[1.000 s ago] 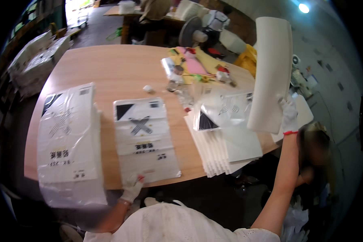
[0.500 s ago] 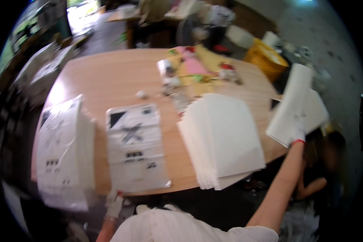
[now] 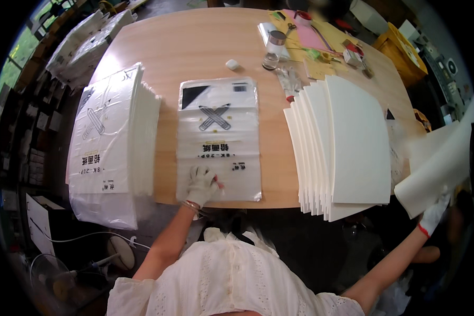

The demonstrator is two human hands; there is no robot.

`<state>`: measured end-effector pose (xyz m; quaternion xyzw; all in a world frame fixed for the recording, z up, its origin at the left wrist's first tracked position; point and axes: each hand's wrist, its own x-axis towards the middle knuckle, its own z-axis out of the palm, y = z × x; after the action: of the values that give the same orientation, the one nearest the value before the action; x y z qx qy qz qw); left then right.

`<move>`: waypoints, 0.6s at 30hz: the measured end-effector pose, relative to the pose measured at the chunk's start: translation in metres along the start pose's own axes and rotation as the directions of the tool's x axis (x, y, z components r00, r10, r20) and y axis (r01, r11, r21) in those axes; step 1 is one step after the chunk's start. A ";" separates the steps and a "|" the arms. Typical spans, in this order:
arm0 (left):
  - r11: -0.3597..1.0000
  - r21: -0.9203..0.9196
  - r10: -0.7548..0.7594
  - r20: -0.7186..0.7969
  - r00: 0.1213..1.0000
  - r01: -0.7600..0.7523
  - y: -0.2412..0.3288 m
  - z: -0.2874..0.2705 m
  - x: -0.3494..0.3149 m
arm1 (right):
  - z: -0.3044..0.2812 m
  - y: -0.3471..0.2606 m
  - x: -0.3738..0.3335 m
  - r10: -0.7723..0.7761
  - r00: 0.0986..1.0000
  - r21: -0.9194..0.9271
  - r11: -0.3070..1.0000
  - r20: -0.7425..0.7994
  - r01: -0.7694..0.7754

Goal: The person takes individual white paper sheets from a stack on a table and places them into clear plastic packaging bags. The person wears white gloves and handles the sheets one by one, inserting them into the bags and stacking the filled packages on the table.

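Note:
My left hand [image 3: 203, 184], in a white glove, presses flat on the near end of a clear printed plastic bag [image 3: 218, 131] lying in the middle of the wooden table [image 3: 184, 47]. Far out to the right, beyond the table's edge, my right hand [image 3: 434, 213], also gloved, grips the lower edge of a bent sheaf of white paper [image 3: 437, 168]. Between the two hands lies a fanned stack of white paper sheets [image 3: 347, 147], near the table's front edge.
A thick pile of filled printed bags [image 3: 108, 137] sits at the left, overhanging the front edge. At the back stand a small glass jar [image 3: 274, 50], a white eraser-like lump [image 3: 232, 64] and coloured clutter [image 3: 321, 45]. A yellow bin [image 3: 400, 45] stands right of the table.
My right hand has swung the white paper down from overhead and out to the lower right. My left hand has moved up onto the near end of the middle bag. The view tilted down.

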<state>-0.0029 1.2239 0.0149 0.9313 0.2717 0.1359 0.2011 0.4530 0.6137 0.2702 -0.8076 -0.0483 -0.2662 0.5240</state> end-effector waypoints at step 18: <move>0.711 -0.700 0.099 0.198 0.975 0.070 -0.005 -0.025 0.045 | 0.168 -0.177 -0.413 0.337 0.670 0.292 0.707 0.662 -0.644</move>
<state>0.0227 1.2607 0.0414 0.7957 0.1681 0.1261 0.5680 0.1009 0.9218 0.1652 -0.6621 -0.0399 0.1640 0.7301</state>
